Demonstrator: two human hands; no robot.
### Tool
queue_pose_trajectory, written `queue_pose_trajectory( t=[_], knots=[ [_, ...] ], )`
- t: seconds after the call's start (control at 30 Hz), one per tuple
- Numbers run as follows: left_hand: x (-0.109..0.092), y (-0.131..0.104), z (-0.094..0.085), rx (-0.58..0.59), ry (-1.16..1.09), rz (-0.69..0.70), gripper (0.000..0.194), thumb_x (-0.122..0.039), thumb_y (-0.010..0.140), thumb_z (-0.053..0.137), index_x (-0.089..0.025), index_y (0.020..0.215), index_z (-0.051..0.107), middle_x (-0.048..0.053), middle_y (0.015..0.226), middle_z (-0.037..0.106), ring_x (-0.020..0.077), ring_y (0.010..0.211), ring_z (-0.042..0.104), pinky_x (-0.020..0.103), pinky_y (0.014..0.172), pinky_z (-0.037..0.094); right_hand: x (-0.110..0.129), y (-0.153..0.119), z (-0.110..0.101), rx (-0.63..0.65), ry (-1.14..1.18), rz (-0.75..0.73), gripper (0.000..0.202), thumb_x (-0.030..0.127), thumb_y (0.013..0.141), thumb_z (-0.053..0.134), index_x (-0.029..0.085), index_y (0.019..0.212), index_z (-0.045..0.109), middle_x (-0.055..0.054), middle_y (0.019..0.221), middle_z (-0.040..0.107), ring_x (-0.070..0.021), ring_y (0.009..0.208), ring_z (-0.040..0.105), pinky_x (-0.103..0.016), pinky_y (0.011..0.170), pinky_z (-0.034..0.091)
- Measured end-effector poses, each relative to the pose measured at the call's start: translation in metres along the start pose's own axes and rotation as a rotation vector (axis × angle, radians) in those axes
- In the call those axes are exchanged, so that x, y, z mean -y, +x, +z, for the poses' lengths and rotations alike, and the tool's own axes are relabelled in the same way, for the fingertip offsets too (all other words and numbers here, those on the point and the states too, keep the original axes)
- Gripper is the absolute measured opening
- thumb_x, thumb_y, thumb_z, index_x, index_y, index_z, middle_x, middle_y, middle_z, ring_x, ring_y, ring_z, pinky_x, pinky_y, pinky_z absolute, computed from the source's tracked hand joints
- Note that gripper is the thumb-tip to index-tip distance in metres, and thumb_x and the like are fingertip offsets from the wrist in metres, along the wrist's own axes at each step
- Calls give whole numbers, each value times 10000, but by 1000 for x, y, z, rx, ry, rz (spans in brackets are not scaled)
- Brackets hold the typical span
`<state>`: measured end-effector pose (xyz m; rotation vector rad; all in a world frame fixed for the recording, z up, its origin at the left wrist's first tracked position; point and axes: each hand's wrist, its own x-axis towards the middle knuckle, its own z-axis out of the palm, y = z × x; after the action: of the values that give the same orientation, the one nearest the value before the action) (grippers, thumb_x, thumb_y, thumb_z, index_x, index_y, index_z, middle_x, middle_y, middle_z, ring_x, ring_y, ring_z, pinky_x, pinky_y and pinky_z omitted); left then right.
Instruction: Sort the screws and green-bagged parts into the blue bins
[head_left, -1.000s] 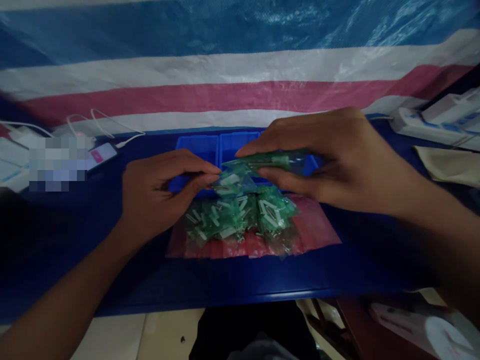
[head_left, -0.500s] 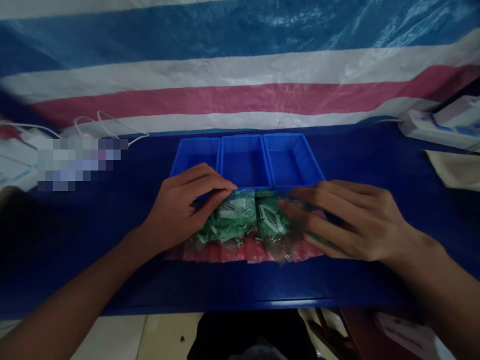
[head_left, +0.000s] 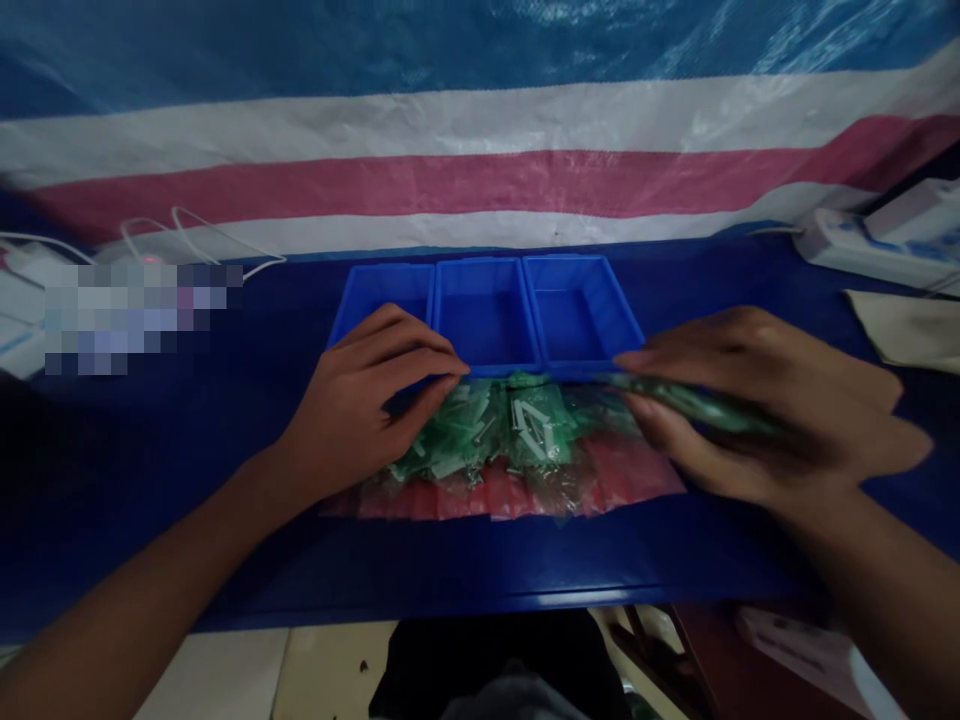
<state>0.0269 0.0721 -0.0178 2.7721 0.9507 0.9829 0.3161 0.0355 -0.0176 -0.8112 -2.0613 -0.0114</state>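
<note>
A heap of small clear plastic bags [head_left: 457, 435] lies on the table, with green wrapping and pale stick-like pieces inside. My left hand [head_left: 379, 395] rests over the left end of the heap, its thumb and forefinger pinched together at the upper edge of a bag. Off to the right, my right hand [head_left: 757, 410] is closed on another green plastic bag [head_left: 697, 402], lifted above the table and smeared by motion. Red plastic [head_left: 510, 495] shows along the front of the heap. What the lifted bag contains is hard to make out.
Three blue bins [head_left: 487, 310] stand side by side just behind the bags. Power strips lie at the left and right, the right power strip [head_left: 870, 250] near a beige cloth-like piece [head_left: 907, 330]. A striped sheet [head_left: 480, 185] hangs behind the blue table [head_left: 450, 565].
My right hand has moved right and slightly up, turning, and now carries a green bag away from the heap. My left hand has stayed nearly in place. The view has shifted slightly.
</note>
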Motion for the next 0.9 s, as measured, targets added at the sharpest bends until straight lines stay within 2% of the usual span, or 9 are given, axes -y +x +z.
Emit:
queue_pose_trajectory(
  t=[0.07,0.13,0.23,0.37,0.47,0.6,0.7,0.77,0.9],
  knots=[
    [1,0,-1,-15,31,-12,187,-206,1068,580,-261,1009,748,13,1016,793,214,940,726,408,902,603,-4,1,2,40,-33,-20,329,142,947,741,378,1175,768,1,943,811,-205,759,780,-330,598,628],
    [5,-1,-1,-40,70,-38,176,-219,1072,578,-258,1025,743,9,1033,795,216,970,731,413,937,599,-9,-3,6,95,-139,-127,309,137,965,747,352,1187,755,9,979,817,-168,739,774,-284,562,597],
    [12,-1,-2,-77,105,-97,163,-247,1071,578,-266,1032,736,4,1060,792,219,1023,735,425,980,593,-12,-10,12,66,-296,-284,265,102,970,745,256,1186,741,-33,997,798,-127,699,730,-247,523,535],
    [18,-2,-3,-99,116,-136,153,-254,1059,584,-275,1018,730,-5,1063,785,214,1045,736,419,1002,588,-2,-14,18,-19,-225,-432,160,124,997,708,206,1122,763,-63,999,777,-152,776,718,-276,600,551],
    [19,-3,-3,-83,124,-157,159,-269,1054,583,-276,1008,735,1,1075,786,220,1051,738,415,1003,593,6,-10,23,25,-182,-562,98,150,988,734,203,1054,783,-38,944,790,-151,779,703,-290,611,542],
    [21,-6,-2,-24,141,-222,205,-289,1042,558,-270,1048,762,19,1213,781,241,1139,737,418,1049,595,9,-6,28,207,-201,-590,126,107,1016,677,117,1079,786,-63,933,806,-173,905,743,-320,688,565],
    [24,-8,-1,11,137,-248,235,-303,1039,554,-253,1085,779,32,1324,757,245,1190,738,402,1081,592,8,-6,28,238,-143,-589,197,107,1052,603,94,1148,774,-89,947,819,-200,947,773,-329,711,613],
    [24,-9,-1,22,134,-258,240,-305,1039,561,-245,1106,784,33,1358,748,237,1191,745,378,1080,596,8,-6,26,245,-85,-578,201,109,1046,610,88,1163,772,-115,1003,832,-222,1005,794,-333,784,668],
    [24,-9,-1,40,134,-258,253,-316,1043,568,-253,1152,787,24,1387,740,247,1228,739,386,1105,593,14,-7,26,268,-20,-569,161,90,1019,635,91,1023,796,-148,1101,835,-248,1093,802,-343,905,703]
  ],
)
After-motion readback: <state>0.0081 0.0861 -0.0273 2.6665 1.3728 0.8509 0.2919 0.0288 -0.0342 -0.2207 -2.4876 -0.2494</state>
